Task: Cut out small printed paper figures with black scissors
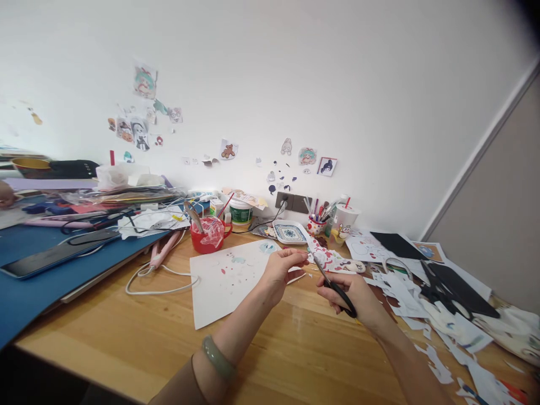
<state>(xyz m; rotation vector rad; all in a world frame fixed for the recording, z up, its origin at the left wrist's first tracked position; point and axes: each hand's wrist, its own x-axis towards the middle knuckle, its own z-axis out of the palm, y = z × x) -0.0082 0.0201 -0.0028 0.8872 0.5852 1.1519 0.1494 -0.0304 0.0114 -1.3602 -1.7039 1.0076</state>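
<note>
My right hand (348,295) is wrapped round the black handles of a pair of scissors (333,286), whose blades point up and left. My left hand (282,271) pinches something tiny between thumb and fingertips, close to the blade tips; it looks like a small bit of paper, too small to make out. Below and left of that hand lies a white sheet (217,287) with small red and light blue cut pieces on it. White paper with red patterns (327,259) lies behind the scissors.
A red mug (206,241) with plastic inside stands left of the sheet, near a white cable (162,292). Behind are a patterned tray (291,232) and a pen cup (315,226). Paper scraps (407,298) and black scissors (442,289) crowd the right; a phone (59,253) lies left.
</note>
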